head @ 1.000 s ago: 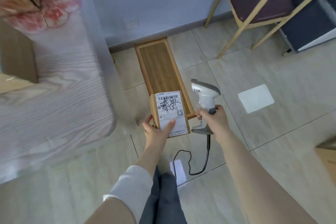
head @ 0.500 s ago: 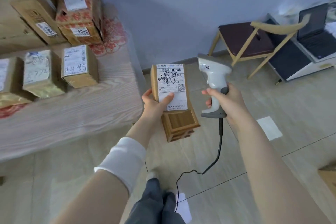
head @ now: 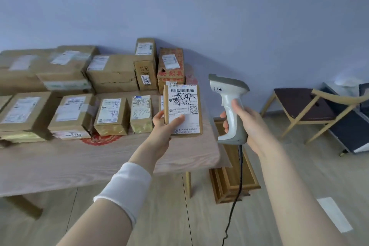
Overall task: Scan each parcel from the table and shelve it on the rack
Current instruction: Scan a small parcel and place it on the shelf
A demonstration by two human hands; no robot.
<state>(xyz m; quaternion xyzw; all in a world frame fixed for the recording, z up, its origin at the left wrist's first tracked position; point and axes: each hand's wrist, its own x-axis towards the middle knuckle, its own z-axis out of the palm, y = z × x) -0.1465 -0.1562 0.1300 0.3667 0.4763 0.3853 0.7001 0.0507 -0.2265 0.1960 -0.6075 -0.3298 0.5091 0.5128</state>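
Note:
My left hand grips a small cardboard parcel upright in the air, its white shipping label with a barcode and black handwriting facing me. To its right my right hand holds a white handheld barcode scanner by the handle, head up beside the parcel, its black cable hanging down. Behind my left hand, several labelled cardboard parcels lie in rows on the pale wooden table. No rack is in view.
A low wooden stand sits on the floor at the table's right end. A wooden chair with a dark seat stands at the right wall, beside a dark slanted panel. A white paper lies on the tiled floor.
My view has swung up from the floor to the table and wall. Both hands rose with the parcel and scanner; the parcel stands more upright in front of the table.

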